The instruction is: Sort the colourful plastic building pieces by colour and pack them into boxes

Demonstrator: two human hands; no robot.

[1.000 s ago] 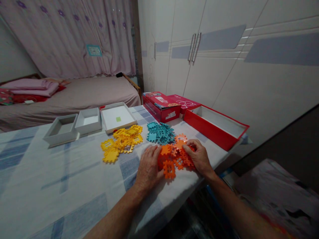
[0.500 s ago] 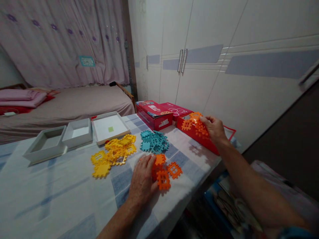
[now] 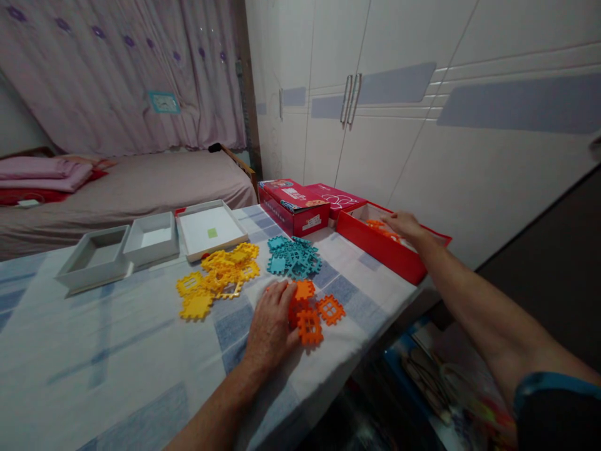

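Note:
My left hand [image 3: 271, 321] rests on the tablecloth, its fingers curled against a small heap of orange interlocking building pieces [image 3: 310, 327]. One loose orange window piece [image 3: 331, 309] lies just right of that heap. Inside the open red box [image 3: 382, 249], my right hand [image 3: 407, 227] is at more orange pieces [image 3: 381, 228]; its fingertips are partly hidden, and the pieces touch them. Teal pieces [image 3: 295, 257] form a pile beyond my left hand. To the left spreads a pile of yellow pieces [image 3: 220, 274].
Two grey-white trays [image 3: 96, 262] and a shallow white box lid [image 3: 213, 230] stand along the table's far left. Closed red boxes [image 3: 295, 207] sit at the back, before the white wardrobe [image 3: 399, 75]. The table's right edge drops to clutter [image 3: 436, 376] below.
My right hand has lowered the orange pieces from above the red box's near wall down into it. My left hand keeps its place at the orange heap. The view has shifted slightly.

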